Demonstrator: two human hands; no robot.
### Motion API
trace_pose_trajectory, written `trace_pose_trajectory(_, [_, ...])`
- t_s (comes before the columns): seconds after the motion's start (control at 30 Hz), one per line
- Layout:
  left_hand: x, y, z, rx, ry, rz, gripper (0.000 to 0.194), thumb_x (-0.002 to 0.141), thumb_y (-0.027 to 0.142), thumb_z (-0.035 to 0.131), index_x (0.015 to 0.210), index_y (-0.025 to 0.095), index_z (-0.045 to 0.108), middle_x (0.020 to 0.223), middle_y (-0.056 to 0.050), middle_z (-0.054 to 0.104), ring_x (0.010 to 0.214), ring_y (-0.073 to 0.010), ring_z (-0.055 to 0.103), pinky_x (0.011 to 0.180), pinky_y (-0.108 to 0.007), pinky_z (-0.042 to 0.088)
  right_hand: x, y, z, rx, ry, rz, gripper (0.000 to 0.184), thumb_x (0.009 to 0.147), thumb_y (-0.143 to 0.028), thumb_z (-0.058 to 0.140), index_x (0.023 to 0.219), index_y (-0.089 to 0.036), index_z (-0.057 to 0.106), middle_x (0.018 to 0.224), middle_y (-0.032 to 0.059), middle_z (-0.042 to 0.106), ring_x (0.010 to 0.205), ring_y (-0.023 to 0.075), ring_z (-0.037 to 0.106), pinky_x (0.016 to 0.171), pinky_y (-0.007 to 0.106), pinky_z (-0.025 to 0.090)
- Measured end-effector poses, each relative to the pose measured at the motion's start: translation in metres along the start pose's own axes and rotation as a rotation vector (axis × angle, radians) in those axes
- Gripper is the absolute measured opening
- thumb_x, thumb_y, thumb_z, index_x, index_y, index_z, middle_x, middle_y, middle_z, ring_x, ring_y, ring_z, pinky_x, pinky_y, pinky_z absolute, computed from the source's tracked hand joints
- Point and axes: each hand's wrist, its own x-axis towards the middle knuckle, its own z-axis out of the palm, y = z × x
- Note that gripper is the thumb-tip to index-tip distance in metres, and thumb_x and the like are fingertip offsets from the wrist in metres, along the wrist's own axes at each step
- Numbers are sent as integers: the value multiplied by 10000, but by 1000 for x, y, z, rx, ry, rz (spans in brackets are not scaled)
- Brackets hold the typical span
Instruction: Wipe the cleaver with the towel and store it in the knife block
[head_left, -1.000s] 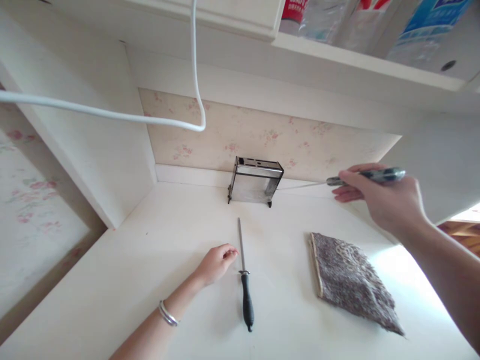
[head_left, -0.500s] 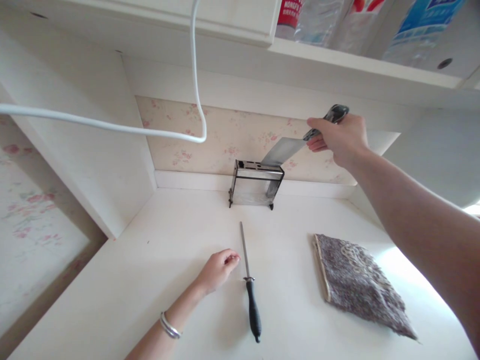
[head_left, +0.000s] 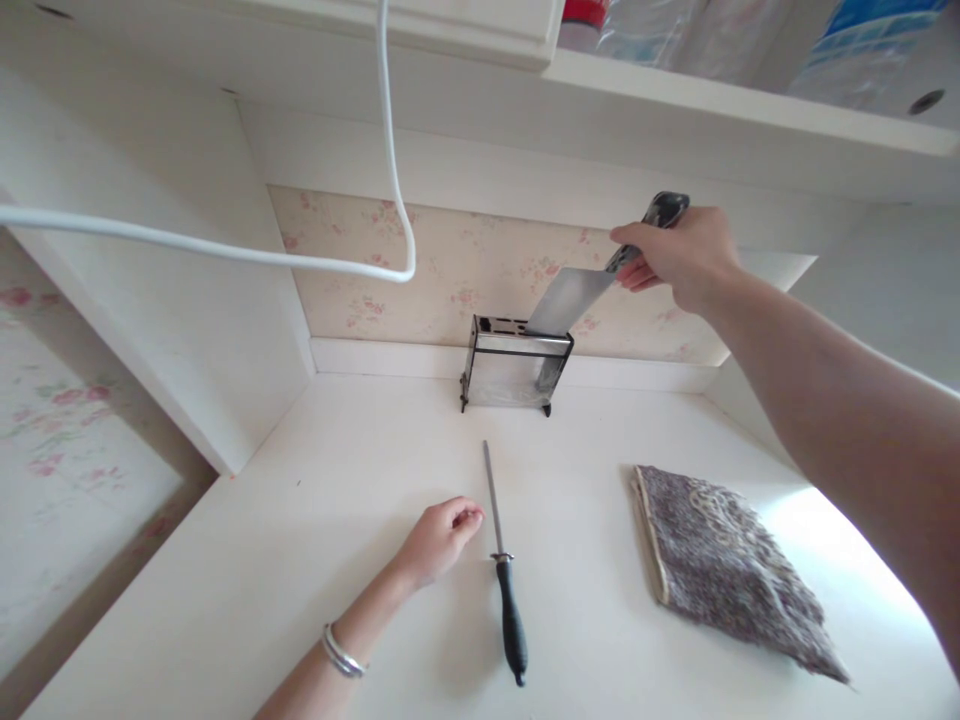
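Note:
My right hand is wrapped round the dark handle of a cleaver. The wide blade slants down to the left, its lower end at the slotted top of a metal knife block; how deep it sits in a slot I cannot tell. The block stands upright by the back wall. Lower down, my left hand rests on the white surface with its fingers curled closed and nothing visible in them. Just right of it lies a sharpening steel with a black handle, its rod pointing towards the block.
A folded grey-brown cloth lies on the white counter at the right. Overhead, a cabinet shelf holds several plastic bottles. A white cable hangs across the upper left, in front of the wall.
The view has shifted slightly. My right hand still holds the cleaver, whose blade shows a little steeper at the block's top. My left hand and the steel have stayed put.

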Motion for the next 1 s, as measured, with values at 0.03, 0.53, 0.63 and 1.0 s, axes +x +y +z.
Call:
trace_pose_trajectory(0.03, [0, 0, 0, 1, -3, 1, 357, 861, 472, 454, 900, 172, 644, 673, 14, 544, 628, -137, 465, 610, -246, 346, 1, 0, -1, -15, -4, 4, 531, 686, -453, 700, 843, 42, 587, 739, 219, 656, 624, 206, 661, 545, 348, 513])
trace_pose_trajectory(0.53, [-1, 3, 2, 37, 3, -4, 377, 862, 489, 451, 911, 173, 650, 700, -4, 585, 644, -151, 492, 631, -252, 370, 46, 24, 30, -169, 83, -55, 347, 787, -379, 604, 740, -36, 617, 652, 121, 647, 646, 203, 657, 649, 381, 540])
trace_pose_trajectory(0.63, [-1, 3, 3, 40, 3, -1, 386, 863, 492, 448, 921, 171, 653, 713, -12, 597, 652, -155, 500, 642, -254, 377, 51, 30, 41, -201, 63, -106, 306, 800, -368, 600, 716, -76, 634, 593, 88, 630, 665, 212, 653, 683, 384, 549])
trace_pose_trajectory(1.0, [0, 1, 4, 74, 13, -12, 439, 858, 545, 430, 914, 171, 654, 701, -12, 584, 646, -156, 489, 616, -250, 362, 17, 59, 79, -481, -219, 54, 257, 760, -292, 577, 629, -88, 661, 605, 139, 652, 754, 264, 659, 760, 361, 509])
